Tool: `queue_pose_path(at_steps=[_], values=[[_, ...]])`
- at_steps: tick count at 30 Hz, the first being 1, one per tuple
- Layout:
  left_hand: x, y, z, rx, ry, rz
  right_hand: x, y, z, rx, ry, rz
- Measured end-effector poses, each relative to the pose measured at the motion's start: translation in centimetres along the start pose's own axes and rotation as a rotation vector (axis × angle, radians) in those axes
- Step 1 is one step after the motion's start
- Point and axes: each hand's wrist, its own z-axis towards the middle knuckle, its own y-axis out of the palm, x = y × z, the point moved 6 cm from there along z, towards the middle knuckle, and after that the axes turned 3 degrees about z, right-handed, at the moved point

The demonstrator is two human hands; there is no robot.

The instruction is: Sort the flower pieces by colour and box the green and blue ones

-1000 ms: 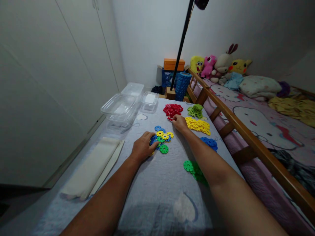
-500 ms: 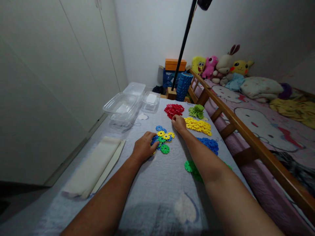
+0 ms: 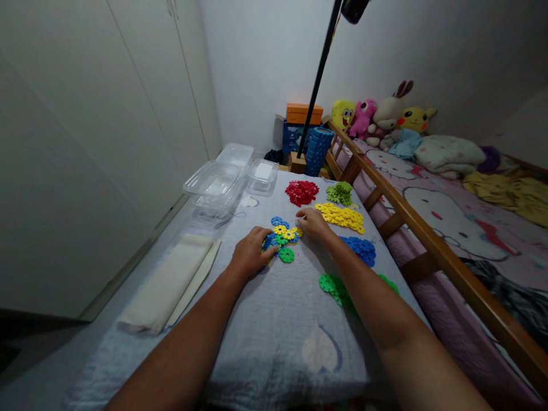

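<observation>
My left hand (image 3: pixel 252 251) rests at the left edge of a small mixed heap of plastic snowflake discs (image 3: pixel 280 240), blue, yellow and green. Its thumb and fingers are apart, touching the discs. Just right of this heap is my right hand (image 3: pixel 312 221), fingers stretched toward the yellow discs at its edge; nothing shows in them. Sorted by colour beyond and beside that arm are red discs (image 3: pixel 302 192), light green discs (image 3: pixel 339 193), yellow discs (image 3: pixel 342 217), blue discs (image 3: pixel 360 249) and green discs (image 3: pixel 331 283), the last partly hidden under my forearm.
Clear plastic containers (image 3: pixel 214 181) stand at the table's far left, with a smaller clear box (image 3: pixel 262 171) beside them. A folded cream cloth (image 3: pixel 171 285) lies on the left. A wooden bed rail (image 3: pixel 402 208) runs along the right; a black lamp pole (image 3: pixel 319 80) rises behind the table.
My right hand has moved back from beside the red discs to the right edge of the mixed heap, and its fingers have straightened. My left hand stays on the heap.
</observation>
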Motion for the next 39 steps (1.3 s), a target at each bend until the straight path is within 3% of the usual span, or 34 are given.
queue_pose_path(at_steps=[6,15,22,31,39], values=[[0.2,-0.6,-0.4,-0.077,-0.058,0.087,-1.0,1.0,-2.7,-0.167,-0.102,-0.11],[0.2,-0.8,-1.0,-0.275,-0.043,0.178,-0.3,1.2,-2.9,-0.197,-0.108,-0.09],[0.5,-1.1,-1.0,-0.304,-0.033,0.185,-0.1,1.1,-2.9,-0.259,-0.133,-0.064],[0.1,-0.6,-0.6,-0.218,-0.025,0.131,0.9,-0.3,-3.0,-0.192,-0.02,0.095],[0.2,-0.1,-0.3,-0.18,-0.029,0.144,5.3,-3.1,-2.7,-0.014,0.116,0.196]])
